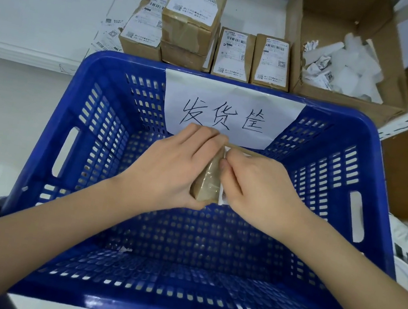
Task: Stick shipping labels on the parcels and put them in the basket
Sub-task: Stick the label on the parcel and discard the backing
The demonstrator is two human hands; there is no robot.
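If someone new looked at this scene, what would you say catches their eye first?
First the big blue basket filling the middle, with a handwritten paper sign on its far wall. Above it, the left hand and right hand hold a brown parcel. Behind stand labelled parcels and a cardboard box of crumpled paper.

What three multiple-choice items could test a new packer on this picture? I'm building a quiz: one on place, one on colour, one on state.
1. Where is the held parcel?
A. over the basket
B. inside the cardboard box
C. on the floor

2. What colour is the basket?
A. green
B. blue
C. red

3. How do the hands hold the parcel?
A. one only
B. neither
C. both

Key: 1 A, it is held above the basket's floor; 2 B, the plastic is blue; 3 C, left hand and right hand both grip it.
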